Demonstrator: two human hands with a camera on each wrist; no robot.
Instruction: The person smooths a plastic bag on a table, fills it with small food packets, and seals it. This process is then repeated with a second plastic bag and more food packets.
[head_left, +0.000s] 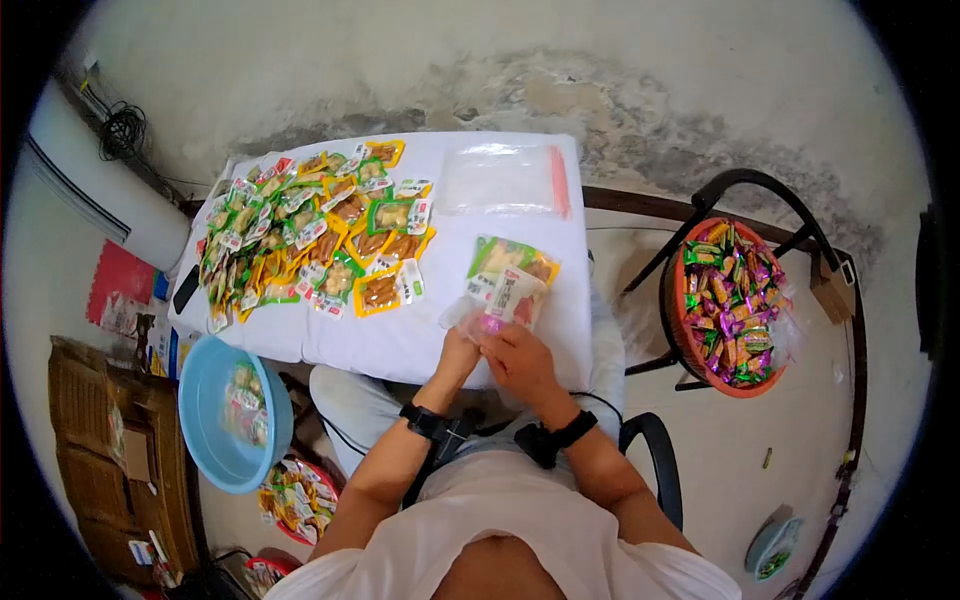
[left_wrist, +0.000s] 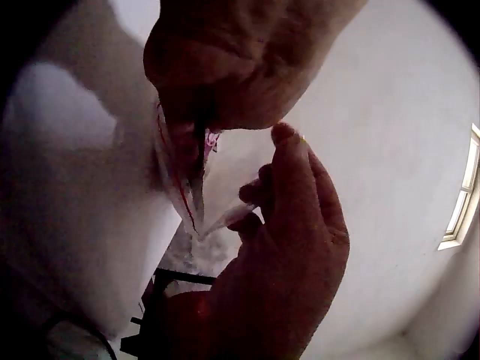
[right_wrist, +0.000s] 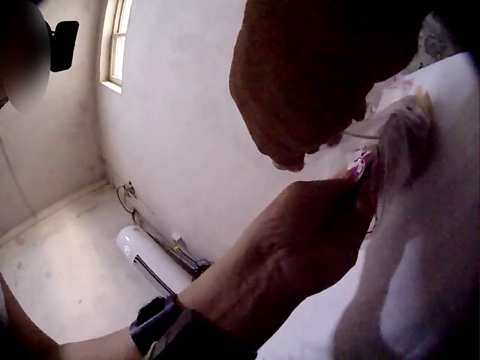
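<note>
A clear plastic bag holding several green, yellow and white food packets lies near the table's front edge. My left hand reaches into its mouth, its fingers round a small purple packet. In the right wrist view, the left hand has the purple packet at its fingertips, partly covered by film. My right hand pinches the bag's edge; the left wrist view shows the right hand with the film between thumb and fingers, beside the bag's red seal line.
A heap of green and yellow packets covers the table's left side. Flat clear bags lie at the back right. A blue basin stands at the lower left; a red basket of purple and green packets is at the right.
</note>
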